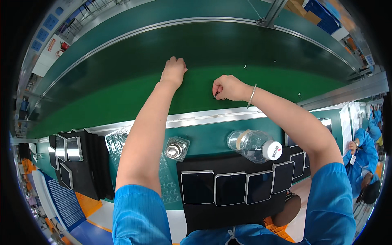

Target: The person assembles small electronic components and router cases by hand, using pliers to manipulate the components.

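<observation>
My left hand (174,70) reaches far out over the green conveyor belt (122,98), fingers curled down against its surface; whatever is under them is hidden. My right hand (228,87) rests nearer on the belt, fingers pinched on a small dark metal part (216,96) at its fingertips. A thin bracelet circles the right wrist. Both arms wear short blue sleeves.
A black mat (232,208) below my arms carries a row of several dark rectangular panels (230,188). A clear plastic bottle (255,145) lies on its side, beside a small clear jar (176,149). More panels (67,149) sit at left. A person in blue (365,157) sits at right.
</observation>
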A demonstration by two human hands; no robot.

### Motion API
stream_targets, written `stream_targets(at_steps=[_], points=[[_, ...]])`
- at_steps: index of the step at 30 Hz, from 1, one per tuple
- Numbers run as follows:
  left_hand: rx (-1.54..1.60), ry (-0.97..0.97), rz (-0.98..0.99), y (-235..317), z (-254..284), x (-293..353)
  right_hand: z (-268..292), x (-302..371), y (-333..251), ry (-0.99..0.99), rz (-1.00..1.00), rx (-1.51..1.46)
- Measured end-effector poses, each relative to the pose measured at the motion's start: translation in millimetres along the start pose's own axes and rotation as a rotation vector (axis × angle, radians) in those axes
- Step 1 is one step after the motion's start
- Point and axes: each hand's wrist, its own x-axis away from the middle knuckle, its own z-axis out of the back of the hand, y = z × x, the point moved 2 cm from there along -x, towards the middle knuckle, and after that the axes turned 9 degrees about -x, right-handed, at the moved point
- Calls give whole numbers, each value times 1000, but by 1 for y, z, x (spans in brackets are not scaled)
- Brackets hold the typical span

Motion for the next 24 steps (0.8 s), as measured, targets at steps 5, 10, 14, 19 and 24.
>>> stream_targets(at_steps=[5,10,14,19,24], points=[[-305,119,-101,12,2,8,16,-4,-31,-83,-118,-234],[-197,79,-240,-10,9,24,-6,21,-174,-510,-93,-297],[-314,67,-354,-26,30,34,-65,38,-240,-734,70,-7],[-53,242,-440,-63,14,59,-129,26,-241,-547,151,-53],[-115,39,-445,-68,40,65,-175,55,-234,-92,252,-91]])
